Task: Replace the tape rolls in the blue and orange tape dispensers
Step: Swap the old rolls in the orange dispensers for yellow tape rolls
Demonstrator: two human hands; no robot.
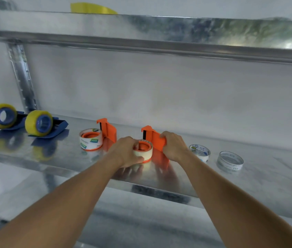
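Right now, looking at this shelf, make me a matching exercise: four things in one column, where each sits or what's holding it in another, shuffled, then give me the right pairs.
Things:
1. Two blue dispensers with yellow rolls
2. Orange dispenser with the printed white roll
3. White roll on the other orange dispenser
4. Two loose clear rolls

Places or states:
A. Gripped by the left hand
B. Far left of the shelf
C. To the right of the right hand
D. Untouched, between the blue dispensers and the hands

Pairs: 1-B, 2-D, 3-A, 4-C
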